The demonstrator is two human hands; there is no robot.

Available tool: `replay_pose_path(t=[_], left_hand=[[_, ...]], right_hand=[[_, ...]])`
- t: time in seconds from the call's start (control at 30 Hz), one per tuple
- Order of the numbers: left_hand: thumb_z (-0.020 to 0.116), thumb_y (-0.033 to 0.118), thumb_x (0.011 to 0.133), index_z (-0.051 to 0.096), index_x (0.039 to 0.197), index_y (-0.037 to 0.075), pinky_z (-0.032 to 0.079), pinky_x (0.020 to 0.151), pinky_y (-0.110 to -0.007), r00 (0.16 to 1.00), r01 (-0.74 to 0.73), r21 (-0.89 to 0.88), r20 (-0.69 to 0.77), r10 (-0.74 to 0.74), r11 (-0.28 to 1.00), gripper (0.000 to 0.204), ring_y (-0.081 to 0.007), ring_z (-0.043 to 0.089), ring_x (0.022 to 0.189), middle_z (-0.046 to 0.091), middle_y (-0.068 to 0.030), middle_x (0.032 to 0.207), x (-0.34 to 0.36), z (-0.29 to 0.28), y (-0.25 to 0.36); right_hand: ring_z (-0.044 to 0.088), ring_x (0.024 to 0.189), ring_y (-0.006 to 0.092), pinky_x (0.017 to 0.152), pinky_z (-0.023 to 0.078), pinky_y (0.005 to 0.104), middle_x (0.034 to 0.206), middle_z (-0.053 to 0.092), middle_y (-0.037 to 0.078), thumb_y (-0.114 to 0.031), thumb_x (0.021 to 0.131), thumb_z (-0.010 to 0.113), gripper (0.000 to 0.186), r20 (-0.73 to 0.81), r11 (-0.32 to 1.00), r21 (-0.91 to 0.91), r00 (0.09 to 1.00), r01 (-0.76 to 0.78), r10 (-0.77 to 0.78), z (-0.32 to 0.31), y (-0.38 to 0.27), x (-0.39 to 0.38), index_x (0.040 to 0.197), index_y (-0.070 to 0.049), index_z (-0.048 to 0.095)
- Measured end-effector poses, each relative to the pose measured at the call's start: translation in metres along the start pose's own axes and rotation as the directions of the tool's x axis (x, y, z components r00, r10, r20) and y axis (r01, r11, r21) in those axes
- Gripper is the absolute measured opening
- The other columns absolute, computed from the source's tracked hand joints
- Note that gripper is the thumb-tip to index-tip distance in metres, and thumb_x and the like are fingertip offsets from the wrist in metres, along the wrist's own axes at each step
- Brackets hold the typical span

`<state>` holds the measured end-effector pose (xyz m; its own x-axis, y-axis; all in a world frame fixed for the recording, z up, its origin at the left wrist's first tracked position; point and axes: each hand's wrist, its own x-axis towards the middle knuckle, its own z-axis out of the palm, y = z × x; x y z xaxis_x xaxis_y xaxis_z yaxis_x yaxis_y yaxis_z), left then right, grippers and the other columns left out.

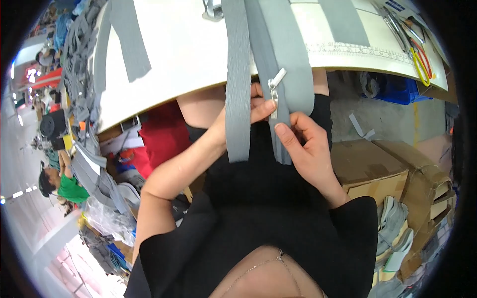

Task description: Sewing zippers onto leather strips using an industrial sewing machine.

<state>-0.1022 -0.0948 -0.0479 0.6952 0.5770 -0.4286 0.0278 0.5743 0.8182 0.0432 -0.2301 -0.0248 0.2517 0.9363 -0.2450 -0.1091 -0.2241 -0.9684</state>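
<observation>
A grey zipper (266,47) runs over the table's near edge toward my lap, with two silvery sliders on it. The upper slider's pull tab (279,77) points up and right. My left hand (258,104) pinches the lower slider (274,105) between thumb and fingers. My right hand (307,144) is closed on the zipper tape just below, its thumb on top. A wide grey fabric strip (298,59) with a rounded end lies along the zipper's right side. Another grey strip (238,84) hangs over my left wrist, partly hiding it.
On the white table (179,44) lie more grey strips (130,42), a ruler (357,51) and scissors with yellow and red handles (420,67). Cardboard boxes (370,159) stand at my right. Grey fabric is heaped at the left, where a person in green (72,186) sits.
</observation>
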Motion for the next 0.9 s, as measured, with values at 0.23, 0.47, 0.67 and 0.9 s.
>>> replay_pose_path(t=[0.23,0.47,0.67,0.9], left_hand=[[0.083,0.027,0.091,0.07,0.114,-0.004,0.06,0.076,-0.03,0.995,0.097,0.133,-0.01,-0.096,0.986,0.04,-0.0146,0.071,0.084,0.075,-0.0105,0.094,-0.011,0.002,0.002],[0.088,0.026,0.087,0.076,0.093,-0.001,0.06,0.063,-0.027,0.996,0.052,0.252,0.055,-0.068,0.966,0.03,-0.0138,0.07,0.067,0.072,-0.0071,0.08,-0.016,-0.003,-0.009],[0.087,0.023,0.087,0.073,0.091,-0.004,0.062,0.057,-0.027,0.994,0.001,0.247,0.107,-0.028,0.969,0.03,-0.0151,0.072,0.067,0.072,-0.0079,0.08,-0.024,-0.001,-0.005],[0.081,0.028,0.093,0.062,0.119,-0.006,0.066,0.058,-0.033,0.978,0.107,0.204,0.152,-0.139,0.973,0.048,-0.0214,0.074,0.073,0.074,-0.015,0.092,-0.032,0.002,0.002]], right_hand=[[0.043,0.064,0.0003,0.056,0.035,0.0204,0.071,0.054,-0.007,-0.021,0.103,0.07,0.022,-0.043,0.999,-0.01,0.999,-0.033,0.033,-0.004,0.012,-0.018,0.093,-0.001,0.065],[0.037,0.06,0.0025,0.052,0.032,0.024,0.062,0.047,-0.006,-0.023,0.103,0.071,0.037,-0.054,0.992,-0.121,0.998,-0.025,0.019,0.001,0.012,-0.027,0.076,0.0,0.06],[0.038,0.056,0.0067,0.05,0.034,0.0281,0.057,0.046,0.0,-0.023,0.101,0.073,0.04,-0.038,0.963,-0.268,0.999,0.009,-0.02,0.002,0.015,-0.032,0.073,0.001,0.058],[0.066,0.088,0.0289,0.075,0.053,0.0373,0.101,0.07,0.009,-0.039,0.078,0.09,0.048,0.042,0.651,-0.581,0.817,0.488,-0.575,-0.013,0.032,-0.051,0.105,-0.007,0.066]])
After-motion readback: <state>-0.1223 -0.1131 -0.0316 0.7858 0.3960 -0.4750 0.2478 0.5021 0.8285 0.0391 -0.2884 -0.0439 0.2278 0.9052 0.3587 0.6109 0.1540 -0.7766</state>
